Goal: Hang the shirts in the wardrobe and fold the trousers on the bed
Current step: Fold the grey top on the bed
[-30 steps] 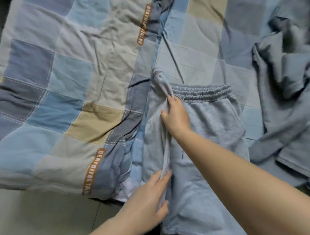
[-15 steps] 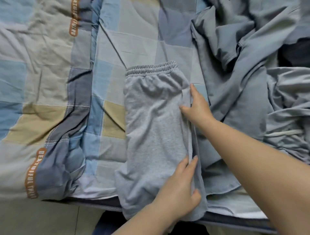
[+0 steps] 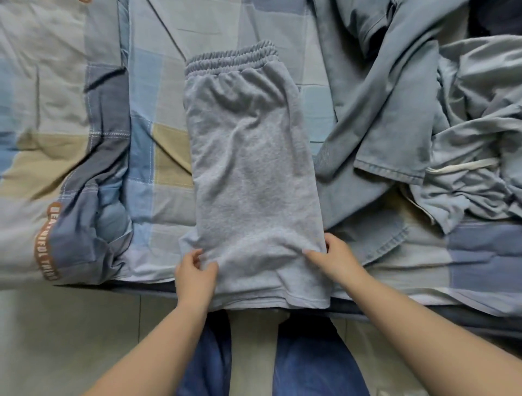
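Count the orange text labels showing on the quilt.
1 whole label, at the quilt's lower left fold. A sliver of another may be cut off at the top edge; more may be hidden under the clothes.

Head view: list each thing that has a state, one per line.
Grey trousers: folded lengthwise, flat on the bed, hem at the near edge.
Left hand: fingers pinching the trousers' left edge.
Right hand: gripping their right edge.
Blue shirts: crumpled, unhung.
Quilt: rumpled.
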### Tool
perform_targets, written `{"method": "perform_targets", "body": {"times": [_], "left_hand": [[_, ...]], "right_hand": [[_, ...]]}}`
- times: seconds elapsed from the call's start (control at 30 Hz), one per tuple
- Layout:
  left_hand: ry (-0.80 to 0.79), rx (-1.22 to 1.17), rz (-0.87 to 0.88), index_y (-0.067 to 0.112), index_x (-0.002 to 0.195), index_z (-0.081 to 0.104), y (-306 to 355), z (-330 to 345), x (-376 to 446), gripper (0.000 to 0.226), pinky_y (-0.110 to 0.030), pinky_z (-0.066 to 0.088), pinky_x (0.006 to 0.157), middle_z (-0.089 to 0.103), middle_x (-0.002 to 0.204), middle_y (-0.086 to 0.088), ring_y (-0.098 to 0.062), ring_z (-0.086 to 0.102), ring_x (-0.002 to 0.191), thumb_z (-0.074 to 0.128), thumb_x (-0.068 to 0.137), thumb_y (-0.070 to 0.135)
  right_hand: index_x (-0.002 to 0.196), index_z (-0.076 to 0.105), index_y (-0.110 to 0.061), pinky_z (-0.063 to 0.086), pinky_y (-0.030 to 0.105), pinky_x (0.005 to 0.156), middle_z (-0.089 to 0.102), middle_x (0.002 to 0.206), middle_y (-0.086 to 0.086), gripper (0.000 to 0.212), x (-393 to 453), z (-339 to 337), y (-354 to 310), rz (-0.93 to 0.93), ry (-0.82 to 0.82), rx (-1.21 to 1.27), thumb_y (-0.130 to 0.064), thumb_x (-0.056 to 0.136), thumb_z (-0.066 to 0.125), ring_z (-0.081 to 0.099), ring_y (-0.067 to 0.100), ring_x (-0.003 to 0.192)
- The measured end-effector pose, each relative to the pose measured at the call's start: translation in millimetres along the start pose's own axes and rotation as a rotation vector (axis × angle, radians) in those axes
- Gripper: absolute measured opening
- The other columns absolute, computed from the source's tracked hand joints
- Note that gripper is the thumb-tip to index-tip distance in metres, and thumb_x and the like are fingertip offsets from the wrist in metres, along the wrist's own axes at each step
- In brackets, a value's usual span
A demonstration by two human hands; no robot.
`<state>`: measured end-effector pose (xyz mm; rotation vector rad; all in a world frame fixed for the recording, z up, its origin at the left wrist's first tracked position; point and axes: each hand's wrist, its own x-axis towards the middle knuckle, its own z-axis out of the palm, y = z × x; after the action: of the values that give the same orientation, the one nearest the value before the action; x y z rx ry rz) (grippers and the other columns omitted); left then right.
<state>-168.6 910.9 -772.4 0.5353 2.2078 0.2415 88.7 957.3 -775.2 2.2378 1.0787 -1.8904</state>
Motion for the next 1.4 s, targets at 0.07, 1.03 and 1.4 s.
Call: {"method": "perform_targets", "body": {"times": [0.07,1.03,1.4], "left_hand": [[0.081,0.027,-0.071,0.006,0.127,0.053,-16.8,-14.5,5.0,0.049,-0.035,0.044,0.095,0.056,0.125,-0.014,-0.026,0.054,0.110,0.069,0.081,0.011],[-0.320,0.104,0.107,0.021,0.096,0.055,-85.3,-20.8,-9.1,0.015,-0.030,0.047,0.078,0.067,0.091,0.005,-0.011,0.063,0.083,0.067,0.088,0.026],[-0.304,0.024,-0.113,0.013,0.077,0.049,-104.0,-27.0,0.2,0.016,-0.051,0.048,0.092,0.055,0.076,-0.007,-0.025,0.055,0.081,0.053,0.093,0.015]], "right_hand": [[0.096,0.065,-0.017,0.047,0.031,0.073,0.067,0.097,0.003,0.015,-13.6,8.7,24.5,-0.011,-0.019,-0.125,-0.028,0.086,0.065,0.061,0.019,0.089],[0.092,0.069,0.001,0.046,0.053,0.097,0.070,0.103,0.019,0.041,-49.6,22.8,72.5,0.165,-0.012,0.198,-0.038,0.094,0.054,0.064,0.035,0.102],[0.064,0.048,-0.006,0.031,0.032,0.057,0.049,0.064,0.012,0.038,-53.1,24.4,77.6,0.121,0.214,0.062,-0.032,0.093,0.049,0.047,0.026,0.065]]}}
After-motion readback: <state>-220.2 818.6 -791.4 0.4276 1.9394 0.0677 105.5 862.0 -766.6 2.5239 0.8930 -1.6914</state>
